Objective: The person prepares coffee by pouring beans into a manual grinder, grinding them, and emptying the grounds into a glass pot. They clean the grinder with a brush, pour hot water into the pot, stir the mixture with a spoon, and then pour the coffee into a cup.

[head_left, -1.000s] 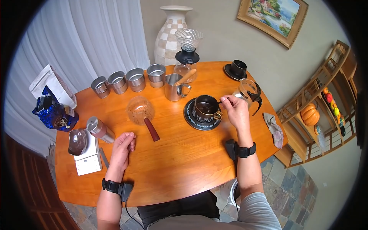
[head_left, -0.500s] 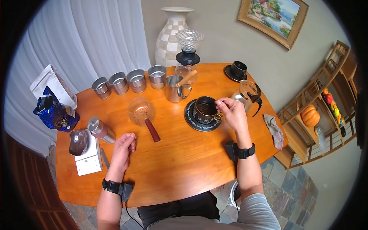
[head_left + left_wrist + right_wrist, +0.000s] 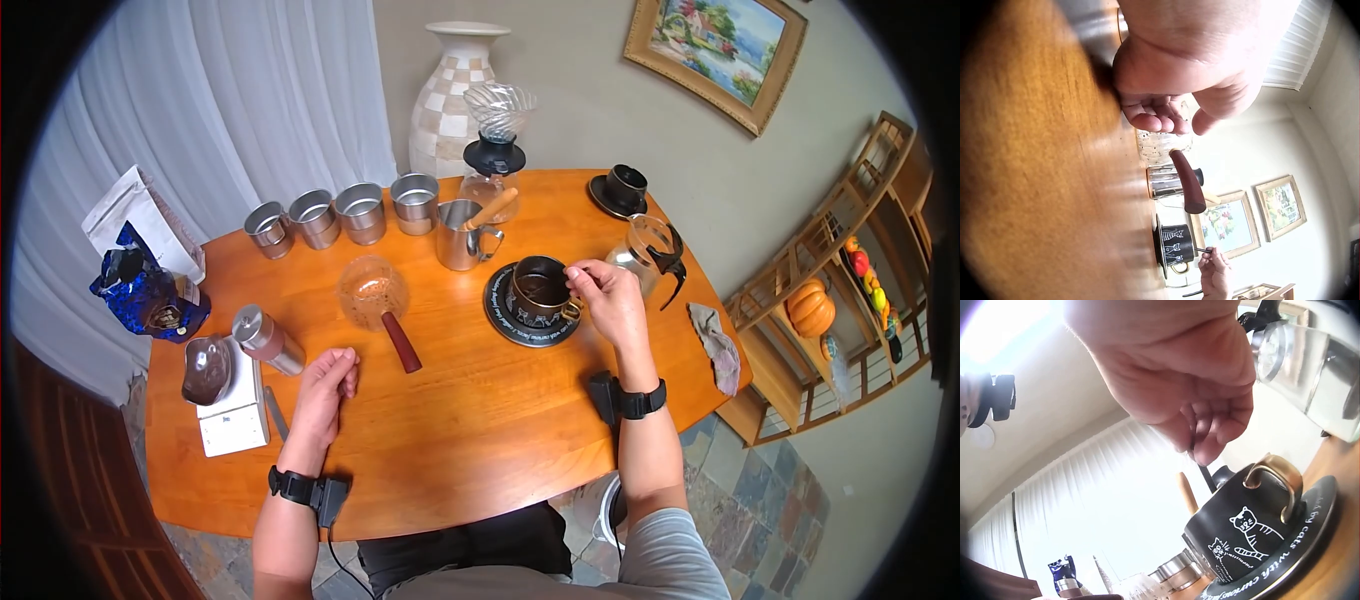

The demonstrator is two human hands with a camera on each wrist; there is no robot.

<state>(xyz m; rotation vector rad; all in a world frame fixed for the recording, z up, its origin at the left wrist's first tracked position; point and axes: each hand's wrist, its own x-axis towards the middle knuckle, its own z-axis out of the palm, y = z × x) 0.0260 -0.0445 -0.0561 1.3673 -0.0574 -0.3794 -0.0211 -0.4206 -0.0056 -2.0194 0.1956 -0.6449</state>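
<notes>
My right hand [image 3: 607,300] pinches the dark, thin handle of a utensil [image 3: 1208,480] between thumb and fingertips; its lower end goes down inside the black cup [image 3: 1235,525] and is hidden. White cats decorate the cup, which has a gold handle and stands on a black lettered saucer [image 3: 503,325]. Dark liquid shows in the cup in the head view. The left hand [image 3: 328,388] rests on the table, fingers loosely curled and holding nothing. Just beyond it lies a round clear vessel [image 3: 373,290] with brown specks and a dark red handle [image 3: 402,345].
Behind the cup stand a steel pitcher [image 3: 461,240], a glass dripper [image 3: 497,115] and several steel cups [image 3: 361,213]. A glass pot [image 3: 640,255] and grey cloth [image 3: 714,348] are at right. A grinder [image 3: 268,340], white scale [image 3: 236,425] and bags [image 3: 150,290] are at left.
The right hand has shifted slightly left, closer over the cup's rim, with the handle still pinched. The left hand stays where it was on the table.
</notes>
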